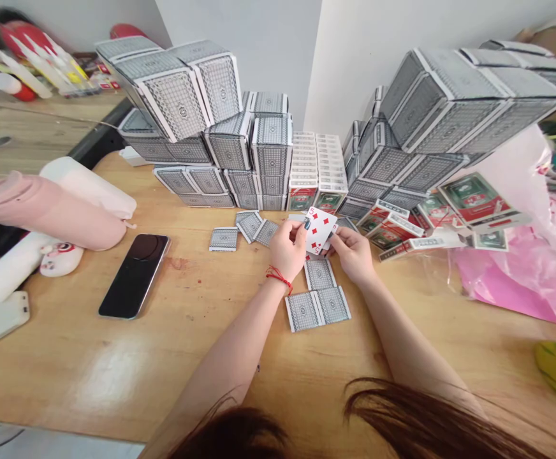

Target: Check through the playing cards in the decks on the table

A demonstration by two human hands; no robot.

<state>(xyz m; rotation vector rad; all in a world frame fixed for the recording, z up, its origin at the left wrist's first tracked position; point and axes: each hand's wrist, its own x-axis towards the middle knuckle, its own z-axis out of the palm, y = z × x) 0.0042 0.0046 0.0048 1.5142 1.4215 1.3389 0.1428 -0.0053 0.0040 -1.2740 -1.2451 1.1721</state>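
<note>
My left hand (289, 247), with a red string bracelet at the wrist, pinches a five of diamonds playing card (320, 228) that faces me. Close beside it, my right hand (353, 250) is closed on another playing card (331, 235), mostly hidden behind the five. Just below my hands, face-down folded cards (318, 305) lie on the table, two side by side and one above them. More grey-backed cards (248, 225) lie to the left of my left hand. Behind my hands stand two stacks of card boxes (318, 167) with red and green fronts.
Block structures made of grey-backed cards (182, 95) rise at the back left and back right (450, 108). Loose card boxes (390, 228) lie on the right, near pink plastic (507, 280). A phone (134, 275) and a pink bottle (62, 210) are on the left.
</note>
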